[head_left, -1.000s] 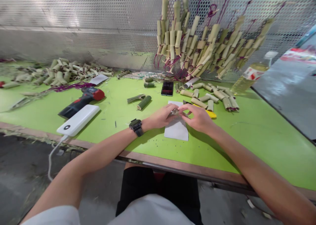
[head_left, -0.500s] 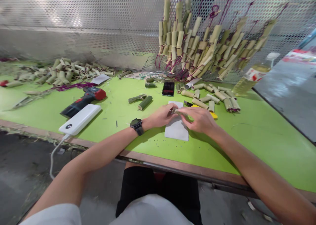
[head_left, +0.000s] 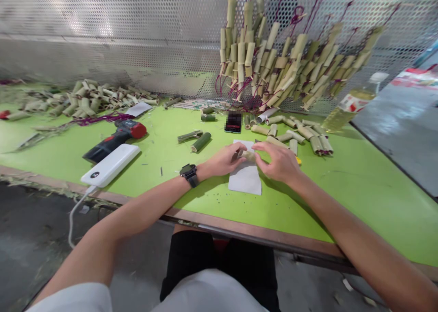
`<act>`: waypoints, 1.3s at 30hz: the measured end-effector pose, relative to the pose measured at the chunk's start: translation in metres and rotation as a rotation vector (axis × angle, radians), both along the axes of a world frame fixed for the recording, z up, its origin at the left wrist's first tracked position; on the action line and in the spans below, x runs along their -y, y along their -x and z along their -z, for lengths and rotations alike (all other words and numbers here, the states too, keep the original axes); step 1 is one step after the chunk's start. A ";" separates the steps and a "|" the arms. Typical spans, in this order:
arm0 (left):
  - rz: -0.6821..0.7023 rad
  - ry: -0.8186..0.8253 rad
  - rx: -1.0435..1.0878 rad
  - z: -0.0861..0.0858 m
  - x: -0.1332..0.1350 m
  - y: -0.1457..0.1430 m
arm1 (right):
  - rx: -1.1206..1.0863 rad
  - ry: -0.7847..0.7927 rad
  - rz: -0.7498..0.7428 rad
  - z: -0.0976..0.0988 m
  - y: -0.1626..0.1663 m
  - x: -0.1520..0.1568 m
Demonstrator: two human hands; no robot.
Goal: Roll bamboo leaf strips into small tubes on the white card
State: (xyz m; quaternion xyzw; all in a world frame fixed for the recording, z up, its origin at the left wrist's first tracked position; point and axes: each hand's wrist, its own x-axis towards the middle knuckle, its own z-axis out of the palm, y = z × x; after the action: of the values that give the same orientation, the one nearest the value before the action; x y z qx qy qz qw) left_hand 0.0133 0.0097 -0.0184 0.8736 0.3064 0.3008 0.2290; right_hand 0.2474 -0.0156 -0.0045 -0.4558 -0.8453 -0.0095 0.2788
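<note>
The left hand point(head_left: 224, 159) and right hand point(head_left: 278, 161) meet over a white sheet point(head_left: 245, 177) on the green desk point(head_left: 359, 184), fingers of both pinched on a short bamboo piece point(head_left: 248, 155) held between them just above the paper. Loose bamboo tubes point(head_left: 301, 136) lie just beyond, a phone point(head_left: 233, 122) behind, a power bank point(head_left: 110, 165) well left.
</note>
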 end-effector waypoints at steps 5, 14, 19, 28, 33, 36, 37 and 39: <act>0.011 0.029 -0.009 -0.002 0.001 0.000 | -0.116 0.215 0.143 0.006 0.000 -0.009; 0.094 -0.021 -0.014 0.005 0.001 -0.007 | -0.111 0.241 0.137 0.017 0.016 -0.007; 0.105 -0.016 -0.173 -0.004 0.002 0.003 | 0.124 0.086 0.046 0.011 0.019 -0.004; 0.045 0.096 -0.495 -0.002 0.002 0.015 | 0.200 0.070 0.056 0.005 0.021 0.005; 0.058 0.075 -0.473 -0.001 0.003 0.013 | 0.188 0.112 0.059 0.005 0.032 0.009; 0.052 0.067 -0.454 0.001 0.003 0.013 | 0.192 0.112 0.008 0.002 0.032 0.012; 0.052 0.064 -0.449 0.001 0.003 0.013 | 0.196 0.117 -0.002 0.002 0.031 0.013; 0.051 0.063 -0.445 0.002 0.003 0.013 | 0.208 0.137 0.002 0.001 0.029 0.014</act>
State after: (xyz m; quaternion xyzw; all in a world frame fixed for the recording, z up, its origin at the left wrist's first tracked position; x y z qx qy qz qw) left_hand 0.0001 0.0068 -0.0204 0.9184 0.3362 0.0849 0.1904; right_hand 0.2179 -0.0298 -0.0050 -0.4712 -0.8677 0.0007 0.1580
